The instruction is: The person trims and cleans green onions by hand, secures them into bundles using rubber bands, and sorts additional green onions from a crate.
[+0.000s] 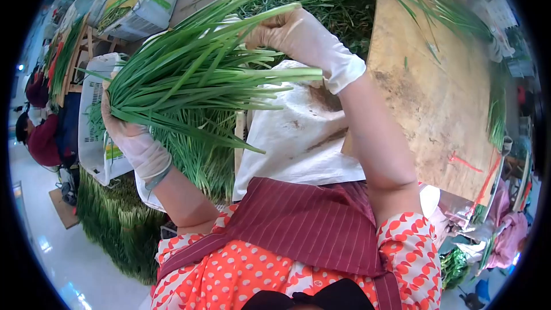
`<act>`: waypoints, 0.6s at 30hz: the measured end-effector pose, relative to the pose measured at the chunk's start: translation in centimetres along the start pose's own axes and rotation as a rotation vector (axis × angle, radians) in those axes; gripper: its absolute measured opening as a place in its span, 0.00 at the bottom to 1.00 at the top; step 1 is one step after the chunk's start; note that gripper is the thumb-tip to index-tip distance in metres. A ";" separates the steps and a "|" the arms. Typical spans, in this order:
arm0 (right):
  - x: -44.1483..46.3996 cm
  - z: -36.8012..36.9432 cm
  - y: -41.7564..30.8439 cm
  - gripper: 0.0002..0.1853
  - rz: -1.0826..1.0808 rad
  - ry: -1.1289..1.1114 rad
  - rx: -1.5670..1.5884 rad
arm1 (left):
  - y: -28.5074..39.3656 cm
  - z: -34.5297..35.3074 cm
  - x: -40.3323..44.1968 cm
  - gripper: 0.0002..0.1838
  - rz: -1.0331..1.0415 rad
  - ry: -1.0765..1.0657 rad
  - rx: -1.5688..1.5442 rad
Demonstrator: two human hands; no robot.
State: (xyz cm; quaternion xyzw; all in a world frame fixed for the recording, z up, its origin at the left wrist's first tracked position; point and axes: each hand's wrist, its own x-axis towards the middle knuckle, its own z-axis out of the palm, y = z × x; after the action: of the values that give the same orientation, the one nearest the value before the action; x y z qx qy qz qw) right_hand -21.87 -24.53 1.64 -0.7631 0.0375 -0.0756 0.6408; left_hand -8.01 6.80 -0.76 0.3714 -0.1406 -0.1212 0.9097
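Note:
A large bunch of garlic chives (178, 74) lies across my left hand (129, 135), which is closed around the leafy end. Its pale stalk ends fan out to the right. My right hand (298, 37) is closed at the upper stalks, its fingertips bent in among them and partly hidden. Both hands wear thin whitish gloves. Beneath the bunch, more garlic chives (198, 158) are piled up beside a stained white cloth (293, 132) in front of my apron.
A wooden board (430, 97) with a few loose leaves is on the right. Leaf scraps (321, 14) are heaped at the back. A white crate (92, 115), a foam box (146, 3) and stacked chive bundles (117, 221) stand left. A co-worker (46, 138) is at far left.

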 end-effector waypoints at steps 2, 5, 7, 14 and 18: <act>0.2 0.3 0.1 0.11 -0.021 -0.031 -0.006 | -0.1 -0.7 0.2 0.17 0.184 0.190 0.319; -0.1 0.9 -1.0 0.09 0.007 0.111 -0.066 | 0.5 -3.2 0.7 0.18 -0.078 -0.210 -0.194; 0.4 1.9 0.3 0.09 0.000 0.202 0.051 | -0.7 -0.2 -0.6 0.17 0.287 0.156 0.612; 0.9 -2.1 1.0 0.12 -0.235 0.576 0.086 | 0.7 3.3 -1.0 0.19 0.180 0.602 0.079; 0.6 -9.1 4.5 0.12 -0.137 0.931 0.301 | 2.6 -4.0 -1.0 0.13 -0.051 0.064 -0.282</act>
State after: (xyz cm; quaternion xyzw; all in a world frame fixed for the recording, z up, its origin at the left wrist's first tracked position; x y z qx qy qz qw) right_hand -22.59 -34.22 -1.24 -0.5479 0.2583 -0.4549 0.6528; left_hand -7.29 11.49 -1.77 0.2468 -0.0834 -0.1507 0.9536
